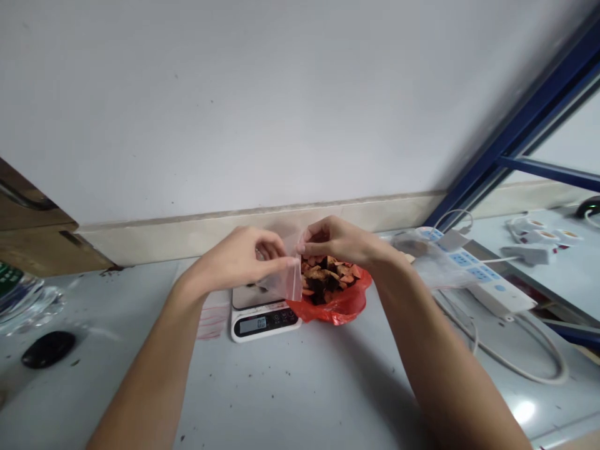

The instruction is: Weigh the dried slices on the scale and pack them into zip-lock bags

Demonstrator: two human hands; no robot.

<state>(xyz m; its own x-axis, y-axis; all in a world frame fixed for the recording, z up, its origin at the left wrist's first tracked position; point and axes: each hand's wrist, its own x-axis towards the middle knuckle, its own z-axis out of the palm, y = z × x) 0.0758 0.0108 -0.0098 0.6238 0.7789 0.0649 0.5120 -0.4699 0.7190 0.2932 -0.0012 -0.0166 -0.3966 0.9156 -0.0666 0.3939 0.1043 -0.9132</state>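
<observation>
Lower left: glossy black oval object [49,349]. Centre: left hand [234,257], partly hiding white scale [267,323], pinches thin, clear plastic bag [293,286] between both hands. Right hand [341,240] pinches its upper edge, overlapping dry brown flakes [328,278] in crinkled red bag [342,310]. Right: white-and-blue power strip [504,299].

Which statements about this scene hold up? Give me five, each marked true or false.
1. The left hand and right hand hold a clear, thin plastic bag. True.
2. The white, rectangular digital scale reads 5.5. False: the scale shows 0.0.
3. Brown, dry-looking pieces lie inside a red plastic bag. True.
4. The black, oval object lies right of the scale. False: the black object lies left.
5. A long white power strip lies right of the red bag. True.
</observation>
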